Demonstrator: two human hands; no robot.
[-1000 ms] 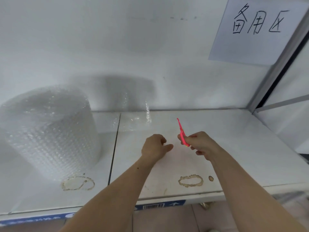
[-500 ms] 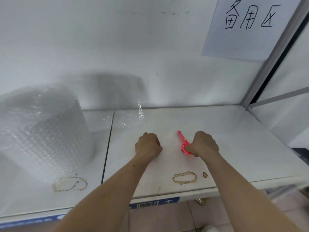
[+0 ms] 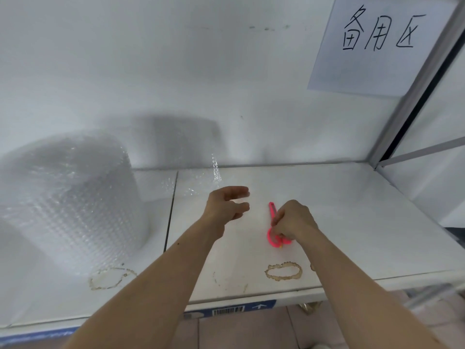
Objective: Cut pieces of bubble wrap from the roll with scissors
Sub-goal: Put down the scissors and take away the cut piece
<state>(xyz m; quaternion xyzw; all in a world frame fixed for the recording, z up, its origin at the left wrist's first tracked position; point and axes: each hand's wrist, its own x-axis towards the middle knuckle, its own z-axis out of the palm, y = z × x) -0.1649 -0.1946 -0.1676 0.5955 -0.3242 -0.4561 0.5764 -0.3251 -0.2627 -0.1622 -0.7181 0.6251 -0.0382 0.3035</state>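
Standing upright at the left of the white table [image 3: 352, 222] is the bubble wrap roll [image 3: 68, 200]: a fat cylinder, clear film, dimpled bubble texture, hazy and glinting. A loose tail of the same film [image 3: 198, 182] runs from the roll to the right along the back of the table, flat on the surface, with one edge curling up near the wall. Table top is smooth, matte white, split by a dark seam [image 3: 171, 212], with two brown ring stains, one near the roll's base [image 3: 112, 278] and one near the front edge [image 3: 283, 270]. On the wall, upper right, a pale paper sheet with handwritten characters [image 3: 377, 44]. Left hand [image 3: 226, 205] hovers over the table just right of the film's tail, fingers loosely spread, thumb apart, holding nothing I can make out. Right hand [image 3: 292, 220] is curled down on the pink plastic scissors [image 3: 274, 227], which lie on the table; fingers grip at the looped handles, blades closed, tip pointing away towards the wall. Scissors are well apart from the roll, with the left hand between them.
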